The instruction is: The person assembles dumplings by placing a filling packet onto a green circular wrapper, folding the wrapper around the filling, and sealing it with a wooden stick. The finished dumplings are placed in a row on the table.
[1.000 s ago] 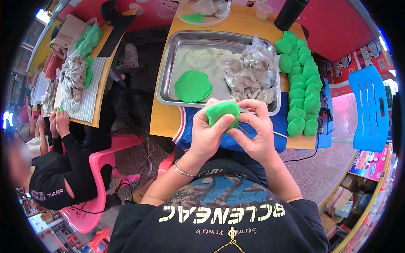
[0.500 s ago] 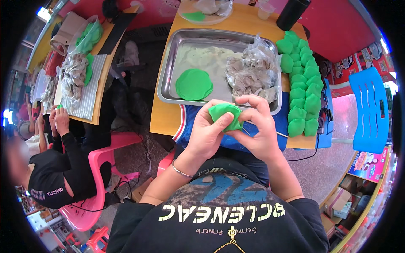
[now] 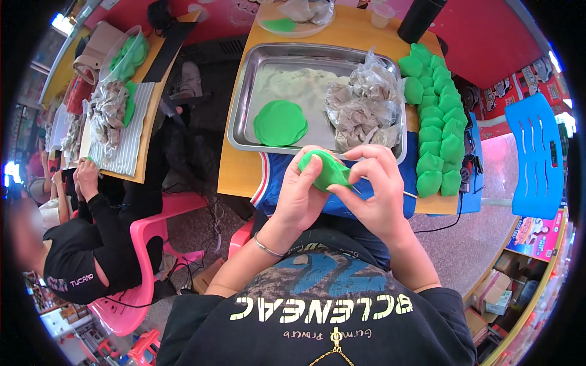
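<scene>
Over the table's near edge, my left hand (image 3: 300, 198) holds a thin, soft green round piece (image 3: 325, 171), its thumb pressed on the near face. My right hand (image 3: 377, 189) pinches the piece's right edge between thumb and finger, the other fingers raised and curled. A slim pale stick (image 3: 410, 194) shows to the right of that hand; whether the hand grips it cannot be seen. Just beyond sits a metal tray (image 3: 235, 131), with a stack of flat green discs (image 3: 280, 123) at its left and clear bags of crumpled greyish-beige stuff (image 3: 360, 113) at its right.
Rows of puffy green pieces (image 3: 432, 125) line the table's right side. A black bottle (image 3: 421, 21), a clear cup (image 3: 383, 15) and a plastic bowl (image 3: 296, 25) stand at the back. Blue cloth (image 3: 278, 177) covers the near edge. Another person (image 3: 85, 250) works at the left table.
The green piece has opened out and tilted up in my left hand. My left thumb has shifted upward, and my right thumb and finger now pinch the piece's right edge.
</scene>
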A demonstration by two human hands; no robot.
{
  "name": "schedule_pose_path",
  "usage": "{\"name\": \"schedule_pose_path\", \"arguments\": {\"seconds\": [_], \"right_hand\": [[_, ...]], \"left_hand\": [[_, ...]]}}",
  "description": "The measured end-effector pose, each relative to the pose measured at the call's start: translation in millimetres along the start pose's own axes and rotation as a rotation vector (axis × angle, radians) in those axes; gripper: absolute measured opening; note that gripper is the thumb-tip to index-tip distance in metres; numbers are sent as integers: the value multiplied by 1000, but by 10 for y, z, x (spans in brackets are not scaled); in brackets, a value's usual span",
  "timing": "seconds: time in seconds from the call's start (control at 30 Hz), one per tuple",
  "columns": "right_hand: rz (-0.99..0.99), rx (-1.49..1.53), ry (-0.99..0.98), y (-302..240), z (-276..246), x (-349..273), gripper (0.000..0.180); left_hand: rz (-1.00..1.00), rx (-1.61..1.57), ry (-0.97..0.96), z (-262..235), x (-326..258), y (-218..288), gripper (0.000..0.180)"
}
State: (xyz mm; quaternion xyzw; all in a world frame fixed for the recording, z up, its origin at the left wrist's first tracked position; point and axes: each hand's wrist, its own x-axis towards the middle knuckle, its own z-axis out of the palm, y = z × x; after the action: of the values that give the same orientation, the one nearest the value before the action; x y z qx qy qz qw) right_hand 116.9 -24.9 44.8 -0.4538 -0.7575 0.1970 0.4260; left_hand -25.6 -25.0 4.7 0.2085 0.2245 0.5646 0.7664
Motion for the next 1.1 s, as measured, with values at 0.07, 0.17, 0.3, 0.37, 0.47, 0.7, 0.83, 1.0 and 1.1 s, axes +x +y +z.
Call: {"name": "schedule_pose_path", "arguments": {"seconds": [0.07, 0.17, 0.3, 0.37, 0.47, 0.7, 0.83, 1.0, 1.1], "right_hand": [[-48, -75, 63, -23, 11, -13, 23], [-129, -248, 40, -54, 10, -34, 24], [-98, -267, 25, -101, 20, -14, 24], [-62, -191, 10, -80, 45, 8, 22], [-72, -236, -69, -57, -70, 64, 20], [-6, -162, -93, 65, -61, 27, 21], [165, 169, 66, 118, 18, -1, 20], [230, 154, 63, 146, 41, -21, 15], [36, 78, 116, 248, 68, -1, 13]], "left_hand": [[35, -105, -50, -53, 27, -48, 23], [66, -101, -37, -34, 25, -65, 25], [99, -7, -21, 29, 18, -24, 25], [101, 41, 8, 15, 20, -54, 22], [64, 7, 6, -34, -15, -84, 18], [-11, 31, 15, -110, 1, -112, 15], [-50, -28, 40, -60, 6, -134, 15], [-44, -33, 38, -22, 17, -161, 16], [-40, 3, 62, 28, 8, -161, 17]]}}
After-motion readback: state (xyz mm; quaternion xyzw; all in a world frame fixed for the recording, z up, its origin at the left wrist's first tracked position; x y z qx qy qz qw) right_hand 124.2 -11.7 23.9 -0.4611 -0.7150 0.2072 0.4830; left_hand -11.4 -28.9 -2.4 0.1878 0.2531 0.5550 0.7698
